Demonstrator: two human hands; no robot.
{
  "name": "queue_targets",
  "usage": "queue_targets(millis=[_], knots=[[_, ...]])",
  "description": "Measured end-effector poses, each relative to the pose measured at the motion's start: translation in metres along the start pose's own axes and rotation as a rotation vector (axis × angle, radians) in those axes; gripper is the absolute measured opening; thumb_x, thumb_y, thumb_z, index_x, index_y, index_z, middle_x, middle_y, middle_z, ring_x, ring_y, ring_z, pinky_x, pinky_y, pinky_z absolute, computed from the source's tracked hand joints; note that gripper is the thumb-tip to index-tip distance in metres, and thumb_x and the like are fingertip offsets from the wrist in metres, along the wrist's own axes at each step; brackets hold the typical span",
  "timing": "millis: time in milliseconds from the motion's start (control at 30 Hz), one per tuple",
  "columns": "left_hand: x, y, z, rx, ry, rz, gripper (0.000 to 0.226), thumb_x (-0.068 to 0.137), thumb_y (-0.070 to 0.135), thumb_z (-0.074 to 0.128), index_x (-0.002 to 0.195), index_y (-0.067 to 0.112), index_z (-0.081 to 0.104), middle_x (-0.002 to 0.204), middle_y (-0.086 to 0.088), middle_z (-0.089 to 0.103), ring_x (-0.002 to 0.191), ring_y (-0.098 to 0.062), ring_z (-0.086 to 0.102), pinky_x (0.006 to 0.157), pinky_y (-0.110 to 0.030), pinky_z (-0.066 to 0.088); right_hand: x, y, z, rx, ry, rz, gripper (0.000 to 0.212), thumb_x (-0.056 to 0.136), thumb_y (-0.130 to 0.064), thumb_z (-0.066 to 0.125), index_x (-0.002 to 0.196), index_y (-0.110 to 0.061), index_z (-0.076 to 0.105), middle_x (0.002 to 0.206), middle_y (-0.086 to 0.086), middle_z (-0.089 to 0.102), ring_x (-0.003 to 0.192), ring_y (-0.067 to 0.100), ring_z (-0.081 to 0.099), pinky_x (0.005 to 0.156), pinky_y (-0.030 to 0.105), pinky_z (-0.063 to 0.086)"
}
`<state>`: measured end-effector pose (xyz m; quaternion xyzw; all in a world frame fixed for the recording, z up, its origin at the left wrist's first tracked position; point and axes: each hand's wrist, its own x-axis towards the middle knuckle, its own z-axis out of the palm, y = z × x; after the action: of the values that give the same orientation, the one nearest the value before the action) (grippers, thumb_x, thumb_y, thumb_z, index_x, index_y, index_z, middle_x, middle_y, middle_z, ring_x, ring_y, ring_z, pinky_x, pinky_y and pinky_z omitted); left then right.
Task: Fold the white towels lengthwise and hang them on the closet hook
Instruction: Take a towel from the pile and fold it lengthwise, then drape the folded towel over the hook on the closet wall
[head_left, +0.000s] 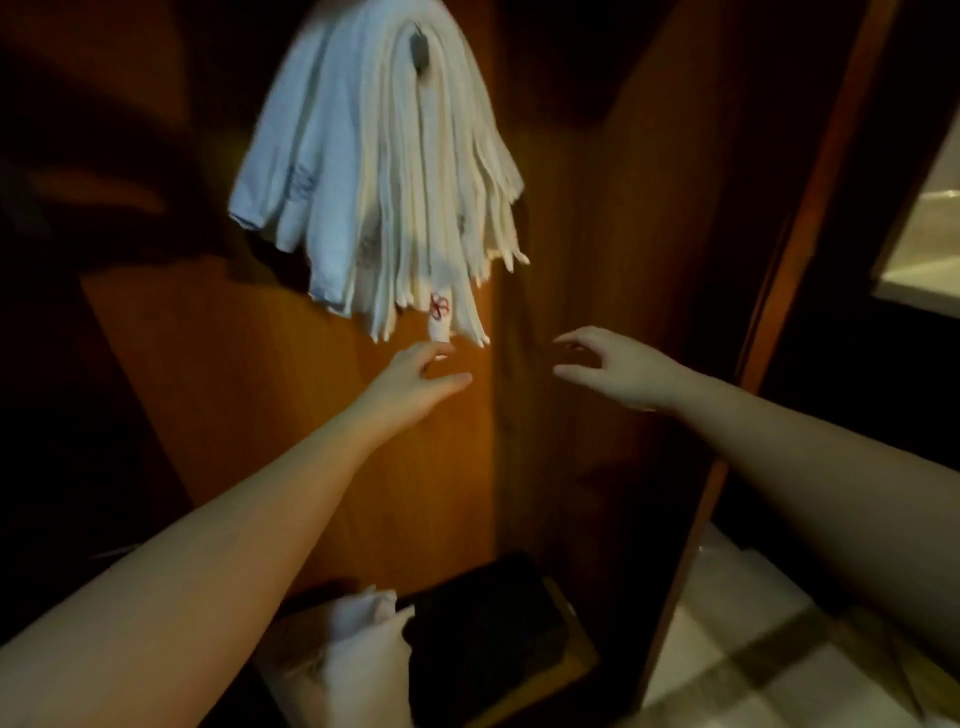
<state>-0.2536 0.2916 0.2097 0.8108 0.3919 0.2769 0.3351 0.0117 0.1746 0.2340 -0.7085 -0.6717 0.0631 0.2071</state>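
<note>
Hanging at twelve o'clock inside the wooden closet (291, 415), a thick bundle of folded white cloth towels (415, 182) is draping over a dark hook (420, 49) that is poking out near the top of the stack. The strips are fanning downward, with paler bluish-white folds sitting on the left of the bundle and creamier ones on the right (one low end is showing a small red stitched mark (439, 306)).

Reaching up from seven o'clock, the left hand (415, 382) is hovering just below the lowest towel ends, its fingers loosely extended and gripping nothing; the forefinger tip is lying very near, perhaps touching, the end with the red mark, though the blur is making that hard to judge. Coming in from four o'clock, the right hand (618, 374) is hanging well apart from the towels in front of the closet's side panel, its fingers spread and gently curved, likewise holding nothing.

Down at six o'clock, on the closet floor, a crumpled heap of white fabric (358, 654) is lying just beside a dark flat object (488, 629). At five o'clock, pale floor tiles (753, 623) are showing outside the closet.
</note>
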Motion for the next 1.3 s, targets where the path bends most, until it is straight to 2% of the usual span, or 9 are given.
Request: queue_targets(millis=[67, 267, 400, 533, 667, 800, 1000, 1233, 1300], knots=[[-0.016, -0.014, 0.021, 0.021, -0.100, -0.008, 0.060, 0.089, 0.054, 0.065, 0.143, 0.041, 0.043, 0.156, 0.006, 0.034, 0.129, -0.011, 0.038, 0.088, -0.026, 0.037, -0.036, 0.004, 0.023, -0.030, -0.059, 0.030, 0.064, 0.095, -0.059, 0.053, 0.150, -0.027, 0.041, 0.157, -0.003, 0.039, 0.140, 0.015, 0.042, 0.111, 0.035, 0.040], [-0.074, -0.063, 0.093, 0.135, -0.349, 0.006, 0.064, 0.090, 0.051, 0.066, 0.147, 0.041, 0.038, 0.162, 0.003, 0.025, 0.148, -0.023, 0.025, 0.114, -0.047, 0.028, -0.141, 0.021, 0.103, 0.026, -0.185, 0.209, 0.071, 0.094, -0.060, 0.054, 0.153, -0.027, 0.035, 0.160, -0.004, 0.032, 0.145, 0.015, 0.033, 0.118, 0.039, 0.032], [-0.104, -0.078, 0.142, 0.141, -0.514, 0.034, 0.066, 0.091, 0.046, 0.067, 0.148, 0.034, 0.038, 0.160, 0.002, 0.028, 0.146, -0.022, 0.025, 0.111, -0.040, 0.028, -0.210, 0.034, 0.146, 0.000, -0.200, 0.309, 0.069, 0.095, -0.060, 0.053, 0.152, -0.024, 0.039, 0.157, -0.002, 0.038, 0.141, 0.015, 0.038, 0.107, 0.023, 0.026], [-0.127, -0.076, 0.193, 0.113, -0.677, 0.065, 0.064, 0.092, 0.049, 0.064, 0.148, 0.031, 0.039, 0.157, 0.003, 0.031, 0.143, -0.021, 0.029, 0.109, -0.039, 0.034, -0.281, 0.053, 0.179, 0.079, -0.176, 0.484, 0.068, 0.095, -0.055, 0.058, 0.151, -0.021, 0.041, 0.156, 0.002, 0.040, 0.142, 0.018, 0.036, 0.111, 0.026, 0.026], [-0.144, -0.058, 0.257, 0.132, -0.781, 0.042, 0.066, 0.091, 0.051, 0.065, 0.148, 0.031, 0.039, 0.157, 0.002, 0.031, 0.140, -0.020, 0.035, 0.114, -0.044, 0.035, -0.346, 0.079, 0.202, 0.117, -0.109, 0.637, 0.067, 0.094, -0.048, 0.064, 0.150, -0.018, 0.045, 0.156, 0.005, 0.042, 0.143, 0.022, 0.037, 0.114, 0.031, 0.027], [-0.153, -0.031, 0.333, 0.173, -0.885, 0.043, 0.064, 0.090, 0.049, 0.065, 0.148, 0.033, 0.041, 0.156, 0.002, 0.032, 0.138, -0.021, 0.037, 0.111, -0.046, 0.037, -0.403, 0.120, 0.213, 0.069, -0.217, 0.735, 0.070, 0.094, -0.058, 0.056, 0.154, -0.026, 0.037, 0.161, -0.002, 0.033, 0.148, 0.020, 0.028, 0.119, 0.037, 0.023], [-0.143, 0.014, 0.464, 0.331, -1.016, 0.161, 0.068, 0.090, 0.049, 0.067, 0.148, 0.024, 0.043, 0.154, -0.001, 0.037, 0.141, -0.021, 0.035, 0.106, -0.033, 0.033, -0.476, 0.219, 0.199, 0.113, -0.289, 0.907, 0.071, 0.095, -0.059, 0.053, 0.155, -0.027, 0.034, 0.162, -0.004, 0.031, 0.149, 0.019, 0.026, 0.121, 0.038, 0.024], [-0.125, 0.084, 0.604, 0.418, -1.116, 0.234, 0.063, 0.091, 0.044, 0.067, 0.145, 0.016, 0.048, 0.151, -0.004, 0.043, 0.136, -0.023, 0.043, 0.110, -0.035, 0.038, -0.544, 0.334, 0.173, 0.154, -0.382, 1.066, 0.062, 0.097, -0.058, 0.050, 0.150, -0.026, 0.043, 0.159, -0.004, 0.037, 0.145, 0.020, 0.033, 0.118, 0.037, 0.027], [-0.120, 0.101, 0.637, 0.406, -1.134, 0.230, 0.061, 0.093, 0.039, 0.067, 0.145, 0.013, 0.048, 0.150, -0.005, 0.043, 0.135, -0.023, 0.044, 0.109, -0.031, 0.037, -0.558, 0.362, 0.164, 0.157, -0.392, 1.109, 0.061, 0.096, -0.058, 0.051, 0.148, -0.026, 0.047, 0.156, -0.004, 0.040, 0.144, 0.020, 0.035, 0.117, 0.038, 0.031]])
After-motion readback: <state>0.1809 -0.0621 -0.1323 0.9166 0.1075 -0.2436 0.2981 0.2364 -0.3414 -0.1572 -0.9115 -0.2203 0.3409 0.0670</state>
